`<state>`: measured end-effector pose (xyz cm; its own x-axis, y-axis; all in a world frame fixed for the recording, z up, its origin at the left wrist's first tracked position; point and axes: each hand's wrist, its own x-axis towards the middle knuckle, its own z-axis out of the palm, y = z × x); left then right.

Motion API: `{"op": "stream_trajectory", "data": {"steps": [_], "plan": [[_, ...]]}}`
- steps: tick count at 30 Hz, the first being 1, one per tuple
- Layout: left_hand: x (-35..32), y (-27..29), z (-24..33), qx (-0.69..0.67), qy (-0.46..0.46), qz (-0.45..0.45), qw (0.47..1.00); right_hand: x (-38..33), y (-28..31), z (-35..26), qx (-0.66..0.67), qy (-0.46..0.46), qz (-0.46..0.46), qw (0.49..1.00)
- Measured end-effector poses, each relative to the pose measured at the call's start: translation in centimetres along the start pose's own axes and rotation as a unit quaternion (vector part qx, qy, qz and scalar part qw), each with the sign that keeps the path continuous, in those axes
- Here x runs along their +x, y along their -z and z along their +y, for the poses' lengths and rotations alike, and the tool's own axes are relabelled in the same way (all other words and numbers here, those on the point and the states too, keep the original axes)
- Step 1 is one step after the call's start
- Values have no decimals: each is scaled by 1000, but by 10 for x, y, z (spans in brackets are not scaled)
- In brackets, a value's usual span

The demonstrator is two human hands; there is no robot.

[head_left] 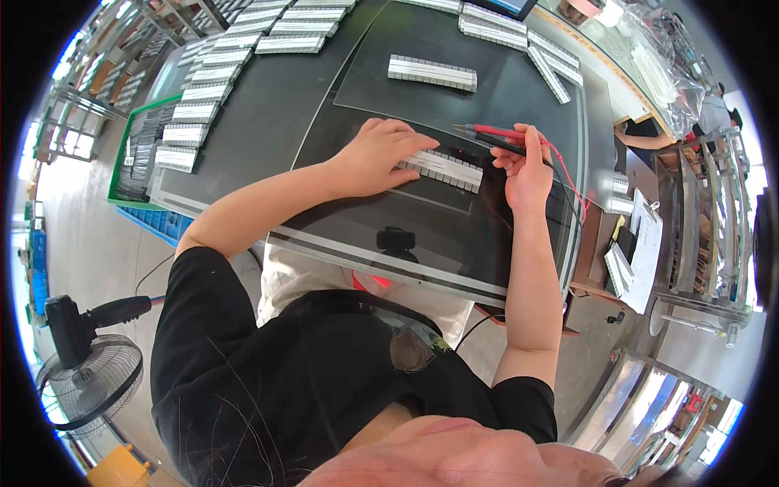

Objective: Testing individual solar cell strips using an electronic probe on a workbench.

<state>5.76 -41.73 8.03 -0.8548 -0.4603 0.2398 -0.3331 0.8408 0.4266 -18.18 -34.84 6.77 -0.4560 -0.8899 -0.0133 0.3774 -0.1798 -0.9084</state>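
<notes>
The grey-and-white strip [456, 174] was laid on the dark table [268, 105], between its middle and its right edge, slightly slanted, with the right end turned toward the near edge. Over its left end the left hand [377, 158] was placed, half open, with bent fingers at the far side and the thumb at the near side; whether the strip was squeezed or only pressed down could not be told. By the right hand [526, 166], closed around their handles, a red probe [499, 130] and a black probe [497, 141] were held together, their tips pointed toward the left, near the strip but apart from it. For good work, it was judged, the strip needed to be pressed flat without sliding, the fingers had to be placed clear of the tips, and each tip had to be set lightly and separately. Care was also advised with the red cable [578, 191], hung by the table's right edge, so that it would not be pulled.
</notes>
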Motion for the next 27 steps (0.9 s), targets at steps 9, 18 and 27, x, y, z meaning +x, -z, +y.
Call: {"op": "stream_trajectory", "data": {"steps": [9,18,27], "plan": [[53,4,-69,140,12,176,974,1,-3,1,-20,-4,11,1000],[69,4,-92,191,11,158,969,0,-2,2,-26,-17,16,999],[64,9,-80,204,-17,188,961,0,-2,1,-25,-4,9,1000]]}}
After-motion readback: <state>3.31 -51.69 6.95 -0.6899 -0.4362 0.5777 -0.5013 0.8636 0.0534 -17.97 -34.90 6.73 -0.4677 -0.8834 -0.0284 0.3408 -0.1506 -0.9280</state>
